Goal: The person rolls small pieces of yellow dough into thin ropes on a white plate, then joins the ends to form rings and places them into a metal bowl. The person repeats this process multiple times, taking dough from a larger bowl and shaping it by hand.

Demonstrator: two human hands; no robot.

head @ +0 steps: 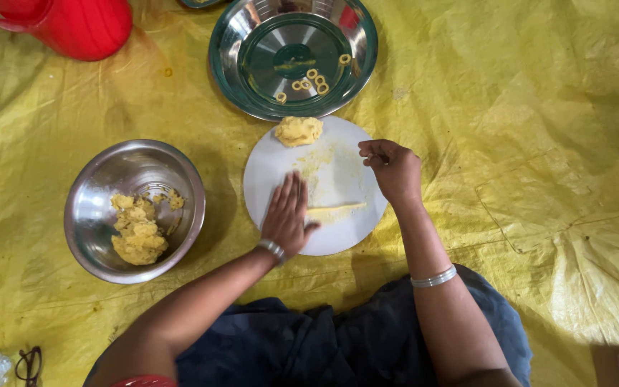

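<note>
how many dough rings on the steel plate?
6 dough rings on the plate: one at the right, four clustered near the centre, one lower left. Reflections may hide more.

White round board: left hand lies flat on its near-left part, right hand at its right edge; dough lump blocks the far edge. Bare strip between the hands. Steel plate touches the board's far edge. Steel bowl just beside the left edge, narrow gap. Yellow sheet to the right lies bare.
</note>
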